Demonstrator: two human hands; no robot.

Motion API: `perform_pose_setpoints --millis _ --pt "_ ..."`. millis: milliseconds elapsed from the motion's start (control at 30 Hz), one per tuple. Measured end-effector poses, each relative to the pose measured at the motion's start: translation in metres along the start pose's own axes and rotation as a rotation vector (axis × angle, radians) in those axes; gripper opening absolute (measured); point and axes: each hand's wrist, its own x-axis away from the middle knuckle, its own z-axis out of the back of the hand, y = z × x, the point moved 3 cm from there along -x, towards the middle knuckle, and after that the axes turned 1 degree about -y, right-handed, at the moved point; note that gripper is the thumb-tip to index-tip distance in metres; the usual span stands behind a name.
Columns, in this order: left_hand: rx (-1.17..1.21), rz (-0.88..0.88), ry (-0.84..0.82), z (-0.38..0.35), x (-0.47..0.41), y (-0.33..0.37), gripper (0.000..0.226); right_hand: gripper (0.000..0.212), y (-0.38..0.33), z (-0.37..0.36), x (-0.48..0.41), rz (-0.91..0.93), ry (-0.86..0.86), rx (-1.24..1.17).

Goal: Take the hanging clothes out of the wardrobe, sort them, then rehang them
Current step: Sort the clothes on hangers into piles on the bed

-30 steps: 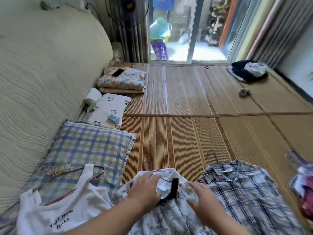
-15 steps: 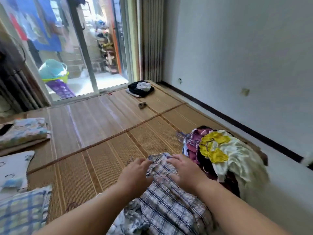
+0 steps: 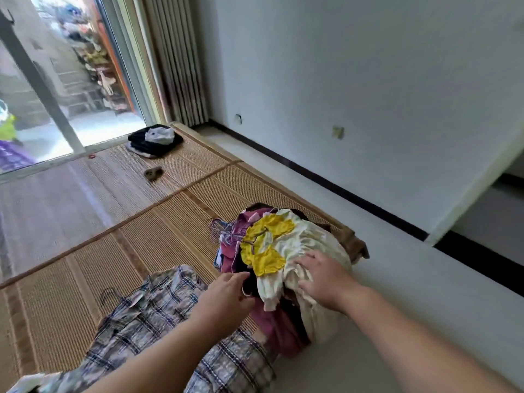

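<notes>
A heap of clothes (image 3: 283, 279) lies at the right edge of the woven mat (image 3: 158, 222), with a bunch of wire hangers (image 3: 222, 231) sticking out at its left. On top is a cream garment with yellow patches (image 3: 272, 242); pink fabric (image 3: 275, 327) shows underneath. My right hand (image 3: 323, 279) rests on the cream garment with fingers spread. My left hand (image 3: 226, 297) reaches to the heap's left edge, fingertips at a dark garment. A plaid shirt (image 3: 153, 319) on a dark hanger (image 3: 109, 293) lies flat under my left arm.
A folded dark stack with a white item (image 3: 154, 139) sits far back on the mat near the sliding glass door (image 3: 56, 109). A small brown object (image 3: 153, 173) lies on the mat. A white wall with a dark skirting (image 3: 354, 194) runs along the right.
The view has swung right. Both hands have left the plaid shirt and moved right onto the heap of clothes, which now sits mid-frame.
</notes>
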Motion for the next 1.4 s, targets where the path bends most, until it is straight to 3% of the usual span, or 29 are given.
perform_pose_setpoints --millis 200,667,1167,1400 --pt "0.015 0.078 -0.005 -0.011 -0.074 0.038 0.061 0.052 0.057 0.031 -0.067 0.042 -0.042 -0.017" --pt "0.014 0.326 -0.083 -0.041 -0.266 0.012 0.060 0.049 0.139 0.039 -0.266 0.148 -0.215 0.043" --pt "0.218 0.948 -0.068 -0.131 -0.317 -0.005 0.059 0.058 0.149 -0.012 -0.452 0.690 -0.548 0.438" --pt "0.302 1.074 -0.141 -0.193 -0.333 -0.027 0.065 0.070 0.155 -0.079 -0.506 0.700 -0.601 0.464"
